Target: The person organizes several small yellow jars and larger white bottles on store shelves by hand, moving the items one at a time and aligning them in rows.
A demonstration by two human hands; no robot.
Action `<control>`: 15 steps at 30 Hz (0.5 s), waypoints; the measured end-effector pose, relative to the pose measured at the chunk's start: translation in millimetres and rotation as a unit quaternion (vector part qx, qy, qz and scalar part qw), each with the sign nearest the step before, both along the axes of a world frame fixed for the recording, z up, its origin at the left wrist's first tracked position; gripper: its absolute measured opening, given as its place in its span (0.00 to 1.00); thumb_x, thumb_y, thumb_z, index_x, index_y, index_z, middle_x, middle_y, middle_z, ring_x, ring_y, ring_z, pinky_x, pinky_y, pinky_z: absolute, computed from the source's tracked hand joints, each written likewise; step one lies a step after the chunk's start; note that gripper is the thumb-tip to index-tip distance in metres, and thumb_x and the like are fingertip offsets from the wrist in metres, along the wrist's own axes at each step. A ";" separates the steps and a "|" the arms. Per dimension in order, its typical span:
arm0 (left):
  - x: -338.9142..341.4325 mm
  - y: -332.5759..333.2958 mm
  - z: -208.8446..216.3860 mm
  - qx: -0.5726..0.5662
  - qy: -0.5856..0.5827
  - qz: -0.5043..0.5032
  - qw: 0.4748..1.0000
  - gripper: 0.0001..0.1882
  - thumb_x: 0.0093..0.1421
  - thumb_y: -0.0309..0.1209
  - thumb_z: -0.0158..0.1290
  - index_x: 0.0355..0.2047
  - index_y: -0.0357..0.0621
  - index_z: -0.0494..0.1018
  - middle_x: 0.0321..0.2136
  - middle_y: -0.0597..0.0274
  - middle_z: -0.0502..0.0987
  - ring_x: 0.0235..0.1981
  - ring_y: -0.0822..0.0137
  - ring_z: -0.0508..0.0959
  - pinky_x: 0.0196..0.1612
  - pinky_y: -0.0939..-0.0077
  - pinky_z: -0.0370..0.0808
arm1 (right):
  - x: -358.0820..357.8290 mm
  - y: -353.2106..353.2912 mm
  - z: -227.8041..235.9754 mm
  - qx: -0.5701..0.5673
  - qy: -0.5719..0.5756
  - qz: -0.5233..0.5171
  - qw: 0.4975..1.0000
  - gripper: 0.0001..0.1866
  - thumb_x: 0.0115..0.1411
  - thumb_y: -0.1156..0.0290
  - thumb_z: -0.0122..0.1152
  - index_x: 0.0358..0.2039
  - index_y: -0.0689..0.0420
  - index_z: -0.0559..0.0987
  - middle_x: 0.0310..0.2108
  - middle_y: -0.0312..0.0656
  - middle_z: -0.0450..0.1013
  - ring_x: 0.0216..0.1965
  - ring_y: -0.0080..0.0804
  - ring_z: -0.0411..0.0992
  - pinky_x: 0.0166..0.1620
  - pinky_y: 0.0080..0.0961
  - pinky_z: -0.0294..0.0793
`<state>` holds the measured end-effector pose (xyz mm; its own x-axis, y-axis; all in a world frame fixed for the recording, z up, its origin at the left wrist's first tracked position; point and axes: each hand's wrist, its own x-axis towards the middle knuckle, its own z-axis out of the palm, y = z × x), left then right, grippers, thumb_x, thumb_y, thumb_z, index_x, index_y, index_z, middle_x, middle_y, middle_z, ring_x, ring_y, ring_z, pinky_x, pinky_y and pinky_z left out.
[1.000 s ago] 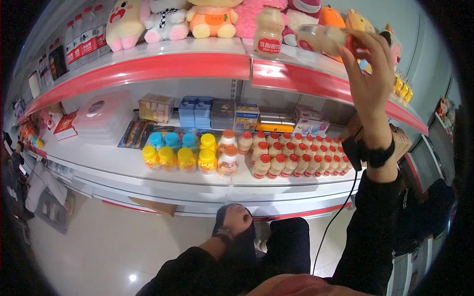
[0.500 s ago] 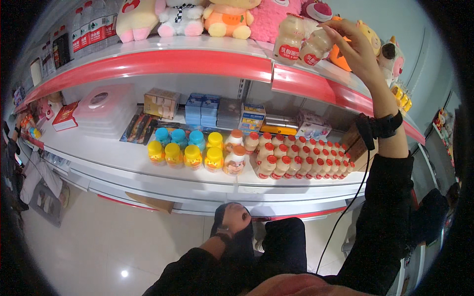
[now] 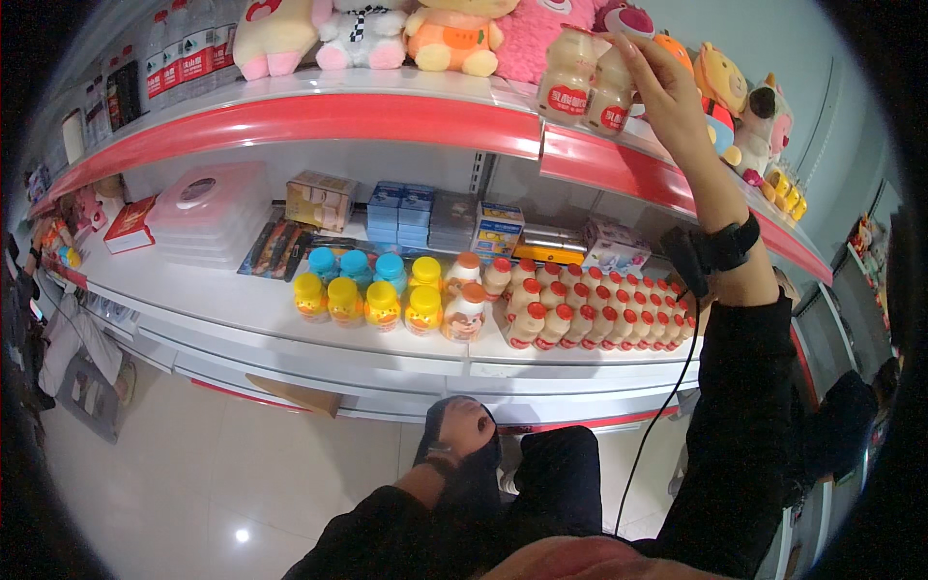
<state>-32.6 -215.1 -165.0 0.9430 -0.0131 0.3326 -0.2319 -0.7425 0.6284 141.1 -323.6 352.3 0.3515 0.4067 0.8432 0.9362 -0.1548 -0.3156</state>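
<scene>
On the upper shelf's right part, my right hand (image 3: 669, 104) has its thumb and fingers closed round the top of a pale yogurt drink bottle (image 3: 611, 97) with a red label. The bottle is almost upright, close against a matching drink bottle (image 3: 566, 79) on its left; I cannot tell if its base rests on the shelf. Down by my knee, my left hand (image 3: 466, 427) is curled into a loose fist with nothing visible in it. Below, on the lower shelf, stand rows of small red-capped drink bottles (image 3: 580, 314).
Plush toys (image 3: 454, 41) line the upper shelf (image 3: 338, 121), with water bottles (image 3: 184, 48) at its left. The lower shelf holds yellow-capped bottles (image 3: 423, 309), blue-capped bottles (image 3: 354, 266), boxes (image 3: 498, 230) and pink plastic containers (image 3: 208, 213). A black cable (image 3: 667, 416) hangs from my right wrist.
My right hand has moved left with the yogurt drink bottle. The bottle has gone from tilted to nearly upright beside the other one. My left hand stays at my knee.
</scene>
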 end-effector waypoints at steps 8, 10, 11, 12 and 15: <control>-2.0 1.0 -0.7 -0.006 -0.028 0.005 1.000 0.07 0.47 0.36 0.54 0.25 0.49 0.75 0.33 0.59 0.77 0.43 0.55 0.74 0.52 0.57 0.66 | -50.3 1.1 -11.8 -0.086 0.007 -0.072 0.994 0.39 0.65 0.61 0.53 0.67 0.65 0.46 0.53 0.55 0.64 0.48 0.36 0.69 0.54 0.32 0.68; -1.9 -0.2 -1.6 -0.002 -0.031 0.009 0.999 0.07 0.48 0.36 0.54 0.25 0.49 0.75 0.32 0.60 0.77 0.43 0.54 0.74 0.52 0.57 0.66 | -60.0 -0.5 -15.0 -0.100 0.025 -0.085 0.991 0.40 0.65 0.60 0.53 0.67 0.64 0.44 0.53 0.55 0.63 0.48 0.36 0.69 0.54 0.32 0.68; -2.0 -0.6 -2.1 0.001 -0.035 0.014 0.999 0.06 0.48 0.36 0.54 0.24 0.49 0.75 0.32 0.60 0.77 0.42 0.54 0.75 0.52 0.57 0.67 | -62.1 -1.4 -15.9 -0.114 0.041 -0.095 0.988 0.41 0.64 0.59 0.53 0.67 0.64 0.43 0.52 0.56 0.63 0.47 0.36 0.69 0.54 0.31 0.67; -2.2 -0.6 -3.2 0.002 -0.032 0.015 0.999 0.06 0.48 0.36 0.54 0.24 0.49 0.75 0.32 0.60 0.77 0.42 0.54 0.75 0.52 0.57 0.67 | -63.3 -3.5 -15.6 -0.113 0.044 -0.094 0.988 0.41 0.64 0.59 0.53 0.67 0.64 0.43 0.52 0.56 0.63 0.47 0.36 0.69 0.54 0.31 0.67; -1.2 -1.5 -2.7 0.005 -0.067 0.020 0.998 0.07 0.48 0.36 0.55 0.25 0.49 0.75 0.32 0.60 0.78 0.42 0.54 0.75 0.51 0.56 0.67 | -58.0 -15.0 -16.9 -0.175 0.010 -0.162 0.971 0.42 0.64 0.57 0.54 0.67 0.64 0.44 0.53 0.57 0.62 0.49 0.38 0.69 0.54 0.32 0.68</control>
